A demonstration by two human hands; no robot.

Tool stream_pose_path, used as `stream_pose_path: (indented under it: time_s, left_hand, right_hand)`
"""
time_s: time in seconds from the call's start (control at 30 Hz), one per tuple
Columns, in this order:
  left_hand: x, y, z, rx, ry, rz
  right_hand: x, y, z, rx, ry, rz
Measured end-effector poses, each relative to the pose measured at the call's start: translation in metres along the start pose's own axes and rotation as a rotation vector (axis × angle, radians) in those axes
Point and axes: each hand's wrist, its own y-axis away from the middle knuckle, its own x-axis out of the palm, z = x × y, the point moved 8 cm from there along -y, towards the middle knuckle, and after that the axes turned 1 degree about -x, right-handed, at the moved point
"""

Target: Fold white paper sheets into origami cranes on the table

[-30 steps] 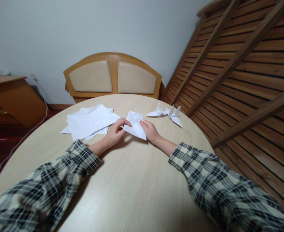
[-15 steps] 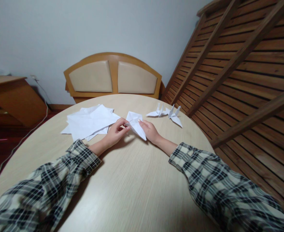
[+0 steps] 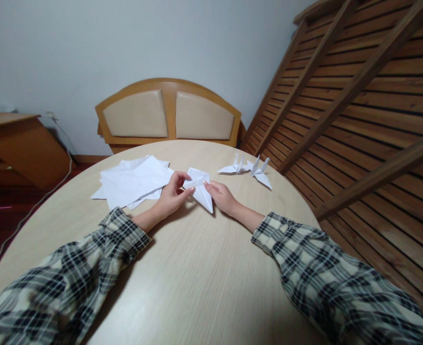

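Observation:
Between my two hands is a folded piece of white paper [image 3: 201,190], kite-shaped, with its narrow point toward me. My left hand [image 3: 176,192] pinches its left edge between thumb and fingers. On the opposite edge, my right hand [image 3: 223,195] grips it with the thumb on top; the other fingers are mostly hidden beneath. Left of my hands lies a loose pile of white paper sheets [image 3: 132,177]. Folded paper cranes stand at the right: one crane [image 3: 233,168] farther back and another crane [image 3: 260,173] beside it.
Everything lies on a round, pale wooden table [image 3: 197,268]. Behind its far edge is a headboard [image 3: 171,115] with two cream panels. A slatted wooden frame [image 3: 362,110] leans along the right side. At the left stand a wooden desk [image 3: 24,143] and a trailing cable [image 3: 35,203].
The folded paper has shifted slightly left and turned a little, so its lower point sits further left. My right thumb has moved slightly left with it; my left fingers have lifted a little.

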Motion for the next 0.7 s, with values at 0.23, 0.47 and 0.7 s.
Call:
stream_pose_path:
  time_s: [0.23, 0.47, 0.7]
  left_hand:
    - [-0.0027, -0.0018, 0.0072, -0.046, 0.077, -0.02]
    - [-0.0005, -0.0035, 0.0075, -0.106, 0.06, -0.008]
    - [0.0029, -0.0006, 0.0091, -0.167, -0.022, 0.071]
  right_hand:
    - [0.0049, 0.0026, 0.0051, -0.013, 0.025, 0.051]
    - [0.0066, 0.0042, 0.0067, -0.01, 0.07, 0.077]
    - [0.0088, 0.0052, 0.0061, -0.012, 0.088, 0.109]
